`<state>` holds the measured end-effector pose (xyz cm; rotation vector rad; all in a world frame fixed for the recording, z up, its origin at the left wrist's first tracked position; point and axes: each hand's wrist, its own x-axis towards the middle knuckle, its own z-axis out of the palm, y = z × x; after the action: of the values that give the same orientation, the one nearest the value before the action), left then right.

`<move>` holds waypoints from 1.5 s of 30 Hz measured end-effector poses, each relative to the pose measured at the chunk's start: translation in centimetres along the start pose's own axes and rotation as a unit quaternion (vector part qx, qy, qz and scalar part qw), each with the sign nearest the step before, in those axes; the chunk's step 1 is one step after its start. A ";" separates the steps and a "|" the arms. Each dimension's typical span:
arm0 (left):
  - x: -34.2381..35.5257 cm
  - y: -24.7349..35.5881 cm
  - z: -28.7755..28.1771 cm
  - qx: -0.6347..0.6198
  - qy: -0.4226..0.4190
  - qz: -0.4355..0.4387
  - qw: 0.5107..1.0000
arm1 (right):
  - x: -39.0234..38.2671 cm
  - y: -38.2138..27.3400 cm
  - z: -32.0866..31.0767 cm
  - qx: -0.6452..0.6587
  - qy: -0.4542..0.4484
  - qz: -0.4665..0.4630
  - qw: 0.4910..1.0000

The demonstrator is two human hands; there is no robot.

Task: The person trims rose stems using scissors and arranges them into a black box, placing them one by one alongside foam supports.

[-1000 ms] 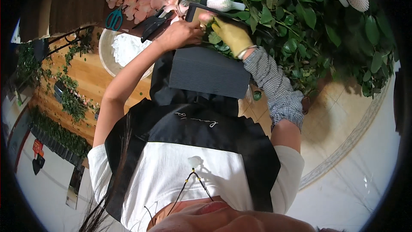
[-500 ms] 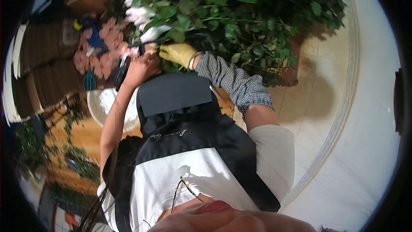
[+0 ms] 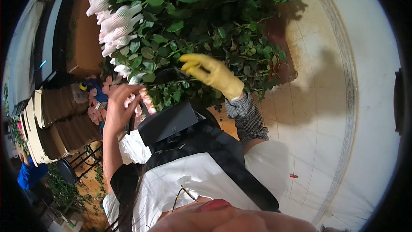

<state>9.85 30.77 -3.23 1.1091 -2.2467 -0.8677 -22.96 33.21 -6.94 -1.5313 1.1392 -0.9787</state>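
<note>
My bare left hand [image 3: 118,107] is curled at a pink rose [image 3: 148,103], thumb and fingers bent around the near side of the bloom; part of the grip is blurred. Green leaves stand right behind that bloom. My right hand [image 3: 212,76], in a yellow glove, hovers over a heap of leafy rose stems [image 3: 214,30], fingers apart and nothing visible in them. Along the heap's left side, pale pink rose heads in white netting [image 3: 118,25] lie in a row. A stiff black panel [image 3: 169,122] rests at my lap, over a black apron [image 3: 193,150].
Stacked brown cardboard sheets [image 3: 68,139] and a cardboard box [image 3: 86,38] are on the left. Loose pink petals [image 3: 96,114] lie beyond my left hand. A white bag [image 3: 135,146] is beside my lap. Far left, another person's blue sleeve [image 3: 32,174] shows.
My right hand has left the spot beside my left hand and moved right, over the leafy heap, its fingers spreading. The view has turned, showing more on the left. My left hand stays by the blooms.
</note>
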 end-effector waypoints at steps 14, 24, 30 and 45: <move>11.8 -0.2 1.2 0.404 0.220 0.208 0.863 | -1.3 4.7 1.3 -0.272 0.222 0.000 0.936; 10.7 -1.7 9.1 0.350 0.061 0.232 0.906 | 1.5 16.7 -3.3 -0.635 0.299 0.009 0.712; 11.8 -2.3 8.0 0.424 -0.069 0.065 0.901 | 1.3 15.9 -4.7 -0.584 0.223 0.010 0.780; 13.1 -4.9 5.7 0.422 0.066 0.044 0.903 | 0.0 3.5 -10.5 -0.703 0.357 -0.135 0.600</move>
<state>1.35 19.57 -8.75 1.3281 -2.5721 0.2876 -33.63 30.51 -8.04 -2.6674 2.7314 -0.8479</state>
